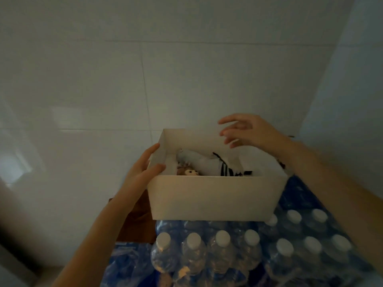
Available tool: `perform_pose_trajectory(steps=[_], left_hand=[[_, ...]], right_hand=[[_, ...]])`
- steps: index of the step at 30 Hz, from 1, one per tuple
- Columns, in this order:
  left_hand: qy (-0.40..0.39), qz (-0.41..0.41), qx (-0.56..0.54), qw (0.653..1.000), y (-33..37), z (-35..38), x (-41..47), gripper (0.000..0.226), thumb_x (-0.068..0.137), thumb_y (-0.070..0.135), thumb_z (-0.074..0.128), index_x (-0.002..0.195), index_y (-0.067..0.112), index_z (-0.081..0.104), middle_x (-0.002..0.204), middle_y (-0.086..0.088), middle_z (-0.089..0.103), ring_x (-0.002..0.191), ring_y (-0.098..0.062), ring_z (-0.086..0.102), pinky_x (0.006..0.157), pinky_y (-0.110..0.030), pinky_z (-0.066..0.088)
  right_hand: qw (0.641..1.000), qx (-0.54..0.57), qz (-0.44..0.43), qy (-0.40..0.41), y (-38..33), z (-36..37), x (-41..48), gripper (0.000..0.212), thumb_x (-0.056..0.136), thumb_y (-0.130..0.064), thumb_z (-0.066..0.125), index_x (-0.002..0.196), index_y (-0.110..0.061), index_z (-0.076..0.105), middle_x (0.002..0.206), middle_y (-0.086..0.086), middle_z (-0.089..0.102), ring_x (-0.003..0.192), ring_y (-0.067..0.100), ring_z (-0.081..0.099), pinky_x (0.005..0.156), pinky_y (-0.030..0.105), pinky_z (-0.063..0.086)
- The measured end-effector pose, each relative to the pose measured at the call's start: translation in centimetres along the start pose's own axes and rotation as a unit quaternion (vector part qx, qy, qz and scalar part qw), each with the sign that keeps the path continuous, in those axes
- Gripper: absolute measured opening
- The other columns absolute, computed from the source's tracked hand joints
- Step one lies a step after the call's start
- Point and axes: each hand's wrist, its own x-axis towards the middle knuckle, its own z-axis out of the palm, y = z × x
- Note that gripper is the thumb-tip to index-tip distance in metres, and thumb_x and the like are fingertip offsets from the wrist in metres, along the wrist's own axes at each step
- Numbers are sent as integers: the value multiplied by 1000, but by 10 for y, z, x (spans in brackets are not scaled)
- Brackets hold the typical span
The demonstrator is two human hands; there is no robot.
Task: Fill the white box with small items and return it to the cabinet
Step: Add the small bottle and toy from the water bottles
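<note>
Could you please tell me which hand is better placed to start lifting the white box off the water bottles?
Left. The left hand grips the white box at its left wall, thumb over the rim; the right hand hovers above it, fingers spread, holding nothing.

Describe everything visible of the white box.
The white box is an open-topped rectangular box, seemingly of plain cardboard, level and upright. Inside lie small items, including a black-and-white striped piece and a small doll-like figure. Its base meets the wrapped pack of water bottles. The left hand pinches its left wall near the front corner, thumb inside the rim; the right hand hovers open above its far right corner, apparently not touching.
</note>
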Motion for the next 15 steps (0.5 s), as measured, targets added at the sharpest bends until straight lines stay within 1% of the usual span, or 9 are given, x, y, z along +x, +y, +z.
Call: perform_pose_trajectory(steps=[2,5,7,8,10,11,13,15], left_hand=[[7,1,-1,1000,-2,0,2,53,92,10,57,137,34,46,103,20,60,75,8,65,57,-11,48],[13,-5,-8,1000,-8,-1,6,52,91,15,58,134,42,49,111,15,62,85,-2,66,69,-27,50],[14,-6,-6,1000,-12,-2,8,50,91,18,58,130,48,51,111,20,63,92,-5,65,73,-33,48],[13,-6,-4,1000,-14,-2,9,49,91,18,58,128,49,52,108,25,64,91,-2,65,72,-32,48],[12,-7,-5,1000,-16,-1,11,49,91,17,57,127,50,53,100,34,65,84,6,65,67,-29,46],[12,-9,-5,1000,-16,0,12,49,91,16,58,126,50,53,97,36,65,81,7,65,66,-29,46],[15,-11,-5,1000,-16,1,13,48,91,17,58,125,51,54,98,32,65,80,5,66,67,-31,47],[16,-10,-5,1000,-15,3,13,48,90,18,59,124,52,54,106,26,60,79,6,65,67,-30,47]], right_hand=[[996,33,-8,79,4,-24,-20,27,85,-14,70,111,-12,68,97,15,72,85,27,70,72,29,57],[973,42,-5,225,25,-55,-51,17,85,-8,68,102,-10,70,89,14,72,80,23,70,72,28,57],[948,24,10,317,48,-70,-71,16,85,-6,67,102,-6,69,90,16,71,79,24,69,73,31,58],[938,12,20,347,61,-77,-81,17,86,-6,67,103,-5,68,92,18,70,79,24,69,72,29,59],[925,-15,44,376,88,-84,-94,17,87,-6,66,104,-6,66,95,18,69,77,21,68,65,22,58],[922,-27,57,383,101,-86,-98,19,86,-6,67,105,-6,64,96,16,68,78,19,67,62,18,57],[918,-35,78,387,126,-87,-101,24,84,-6,69,107,-7,63,97,15,66,81,21,65,57,15,55],[917,-38,91,386,147,-86,-100,27,81,-9,73,106,-10,61,98,14,66,81,19,64,56,17,54]])
